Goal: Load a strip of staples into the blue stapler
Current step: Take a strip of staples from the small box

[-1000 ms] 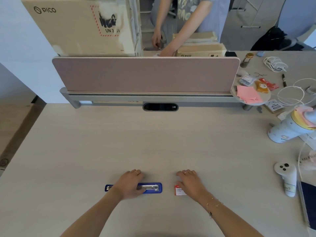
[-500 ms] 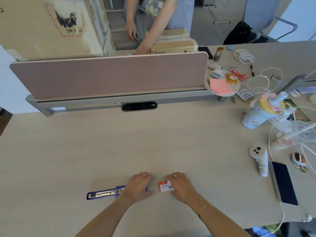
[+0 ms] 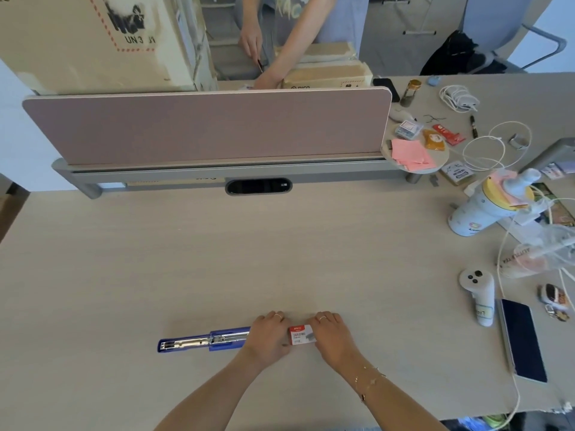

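Both forearms are stretched forward, bare. The left hand (image 3: 268, 337) is laid palm down, fingers curled. The right hand (image 3: 333, 335) is likewise lowered, a bracelet worn at its wrist.

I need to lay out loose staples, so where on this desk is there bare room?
The wide patch between the pink divider and your hands is bare, as is the desk left of the blue stapler. The right edge is crowded: bottle, cables, white controller, tablet.

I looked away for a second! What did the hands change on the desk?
The blue stapler was swung open flat, its metal track now showing leftward. The left hand slid to its right end, closing in on the staple box. The right hand stayed on the box.
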`<action>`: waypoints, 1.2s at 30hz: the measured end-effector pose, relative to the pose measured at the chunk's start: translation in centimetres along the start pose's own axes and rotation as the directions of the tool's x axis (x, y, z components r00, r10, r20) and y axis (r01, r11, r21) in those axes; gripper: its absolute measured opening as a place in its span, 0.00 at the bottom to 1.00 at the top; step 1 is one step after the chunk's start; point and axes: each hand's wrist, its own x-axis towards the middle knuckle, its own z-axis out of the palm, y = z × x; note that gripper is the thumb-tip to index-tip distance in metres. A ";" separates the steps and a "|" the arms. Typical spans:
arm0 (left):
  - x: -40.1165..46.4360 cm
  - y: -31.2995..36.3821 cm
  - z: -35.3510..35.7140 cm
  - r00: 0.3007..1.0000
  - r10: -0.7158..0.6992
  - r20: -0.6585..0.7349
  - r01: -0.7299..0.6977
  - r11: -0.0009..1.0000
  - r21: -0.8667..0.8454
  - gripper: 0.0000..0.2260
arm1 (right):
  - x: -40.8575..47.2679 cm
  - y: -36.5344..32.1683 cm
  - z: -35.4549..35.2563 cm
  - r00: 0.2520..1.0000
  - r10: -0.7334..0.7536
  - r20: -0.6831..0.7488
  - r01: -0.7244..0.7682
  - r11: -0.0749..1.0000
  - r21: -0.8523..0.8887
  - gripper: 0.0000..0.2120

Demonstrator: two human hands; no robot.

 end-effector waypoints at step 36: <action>-1.7 -3.4 0.2 1.000 0.021 0.014 -0.022 0.997 0.067 0.15 | 0.4 0.4 0.7 0.998 -0.055 -0.044 0.050 0.994 -0.095 0.21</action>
